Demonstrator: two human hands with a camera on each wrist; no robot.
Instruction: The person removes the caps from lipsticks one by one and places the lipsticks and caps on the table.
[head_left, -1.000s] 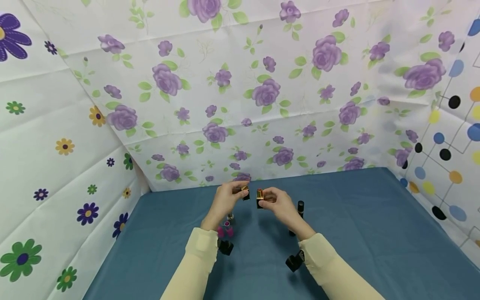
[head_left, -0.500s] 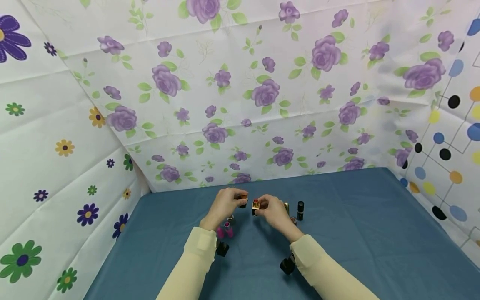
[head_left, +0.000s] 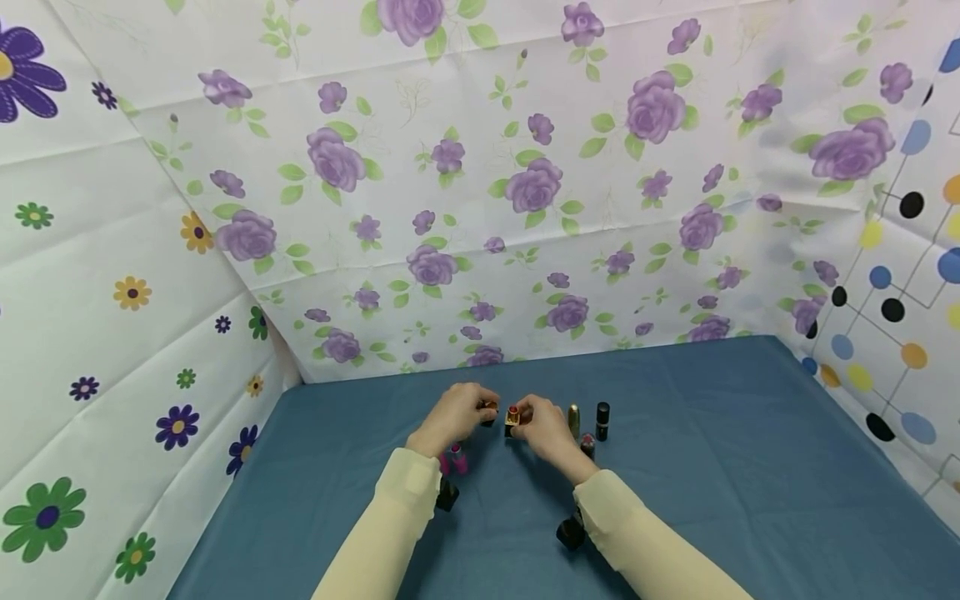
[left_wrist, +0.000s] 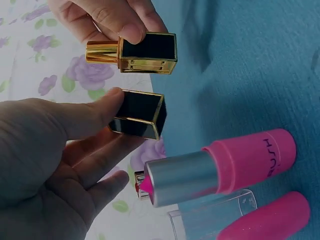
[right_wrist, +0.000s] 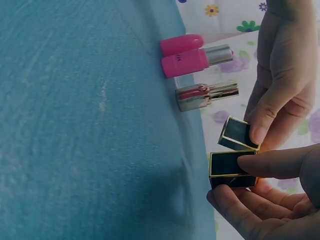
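My left hand [head_left: 453,414] pinches a black lipstick cap [left_wrist: 137,114] with gold edges between thumb and fingers. Close to its right, my right hand [head_left: 542,425] grips the black-and-gold base of a lipstick [head_left: 512,418], its red tip exposed and pointing up. The left wrist view shows a gap between cap and lipstick; in the right wrist view they overlap, the cap [right_wrist: 237,132] beyond the lipstick base [right_wrist: 232,169]. Under the left forearm stands a pink lipstick [left_wrist: 250,162], uncapped, with a rounded pink piece [left_wrist: 270,217] beside it.
A clear and silver lipstick tube [right_wrist: 207,95] stands near the pink one. Right of my right hand stand a gold tube [head_left: 573,421], a black tube [head_left: 602,422] and a lipstick with a reddish tip [head_left: 588,447]. Blue cloth [head_left: 712,467] covers the table, with patterned sheets [head_left: 465,200] behind.
Both hands have come lower and nearer, still holding cap and lipstick. The right hand has shifted slightly left, bringing the gold tube and red-tipped lipstick into sight.
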